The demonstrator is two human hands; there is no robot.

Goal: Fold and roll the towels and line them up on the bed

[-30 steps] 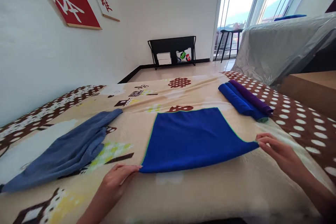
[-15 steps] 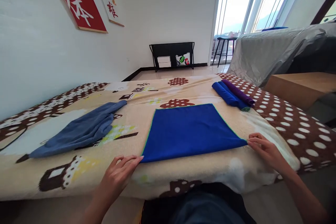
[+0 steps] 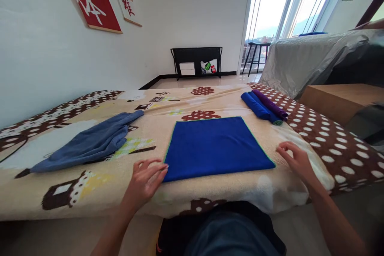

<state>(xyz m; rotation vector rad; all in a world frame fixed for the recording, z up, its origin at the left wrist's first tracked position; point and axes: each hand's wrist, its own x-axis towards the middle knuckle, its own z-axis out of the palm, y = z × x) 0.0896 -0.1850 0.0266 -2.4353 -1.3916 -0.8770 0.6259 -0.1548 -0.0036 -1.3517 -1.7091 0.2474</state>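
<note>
- The left hand (image 3: 146,180) is loosely open, with its fingertips at the near left corner of the blue cloth (image 3: 219,148). I can't tell if they touch it.
- The right hand (image 3: 297,163) is a bit curled and holds nothing, just off the blue cloth's near right corner.
- The blue cloth lies flat on the blanket (image 3: 240,190), between both hands.
- A gray-blue cloth (image 3: 93,140) lies bunched up, left of the blue cloth.
- Blue rolls (image 3: 255,106) and a purple roll (image 3: 269,103) lie past the blue cloth's far right corner.

The left hand (image 3: 145,182) and right hand (image 3: 298,164) are bare, the clothing (image 3: 229,234) dark blue and black.
</note>
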